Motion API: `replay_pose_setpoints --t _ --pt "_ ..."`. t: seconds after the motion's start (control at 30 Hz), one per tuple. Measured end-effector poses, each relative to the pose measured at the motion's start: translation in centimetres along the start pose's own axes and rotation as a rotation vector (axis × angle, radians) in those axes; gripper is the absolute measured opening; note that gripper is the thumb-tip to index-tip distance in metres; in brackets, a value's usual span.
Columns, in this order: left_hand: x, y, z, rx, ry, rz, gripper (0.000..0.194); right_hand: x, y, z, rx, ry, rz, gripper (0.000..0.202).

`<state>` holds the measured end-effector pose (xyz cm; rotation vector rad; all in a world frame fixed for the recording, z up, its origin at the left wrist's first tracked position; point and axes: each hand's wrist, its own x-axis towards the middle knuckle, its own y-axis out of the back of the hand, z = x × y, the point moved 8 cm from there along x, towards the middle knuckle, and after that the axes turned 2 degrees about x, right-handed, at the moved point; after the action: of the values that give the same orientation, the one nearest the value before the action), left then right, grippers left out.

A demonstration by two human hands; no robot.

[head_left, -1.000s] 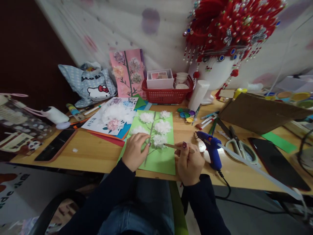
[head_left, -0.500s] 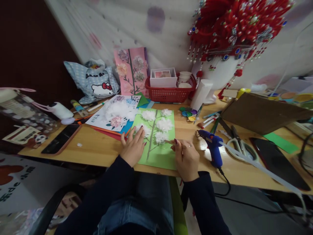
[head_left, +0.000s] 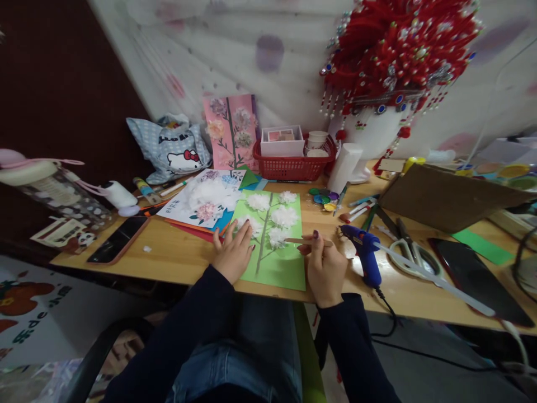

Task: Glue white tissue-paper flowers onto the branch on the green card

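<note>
On the table lies a green sheet of paper [head_left: 272, 277] with a painted grey-green stem and several fluffy white flowers [head_left: 284, 216] on it. My left hand [head_left: 235, 249] rests flat on the sheet's left edge, fingers spread, beside the flower at the left. In my right hand [head_left: 326, 268] is a thin wooden stick [head_left: 297, 240], pinched between thumb and fingers. The stick points left, and its tip is at the lower right flower [head_left: 277, 237]; whether it touches the petals I cannot tell.
To the right are a blue glue gun [head_left: 364, 252], scissors [head_left: 413, 254] and a black phone [head_left: 474, 280]. White paper with fluffy white material [head_left: 210, 196] lies at the left. Behind stand a red basket [head_left: 289, 168] and a pink flower picture [head_left: 222, 131].
My right hand has drawn slightly right, away from the sheet, and more of the stick shows. My left hand stays on the paper. The camera view has shifted a little.
</note>
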<state>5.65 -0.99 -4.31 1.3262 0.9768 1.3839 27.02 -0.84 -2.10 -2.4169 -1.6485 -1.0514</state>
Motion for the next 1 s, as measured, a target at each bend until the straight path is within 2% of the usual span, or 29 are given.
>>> replay_pose_setpoints --t 0.13,0.33,0.5,0.67,1.0 --pt "-0.1 -0.1 -0.1 -0.012 0.016 0.007 0.045 -0.4 1.6 -0.1 -0.016 -0.042 0.157 0.05" --pt "-0.1 -0.1 -0.2 -0.025 0.021 0.011 0.046 -0.7 2.2 -0.6 0.008 0.02 0.205 0.048" --pt "0.0 -0.2 -0.2 -0.037 0.035 -0.022 0.045 -0.6 1.7 -0.7 -0.003 0.047 0.159 0.044" --pt "0.0 -0.4 -0.3 -0.037 0.026 -0.005 0.045 -0.8 1.7 -1.0 -0.002 0.122 0.156 0.04" --pt "-0.1 -0.4 -0.3 -0.031 0.034 -0.02 0.045 -0.3 0.5 -0.8 -0.097 0.149 0.04 0.039"
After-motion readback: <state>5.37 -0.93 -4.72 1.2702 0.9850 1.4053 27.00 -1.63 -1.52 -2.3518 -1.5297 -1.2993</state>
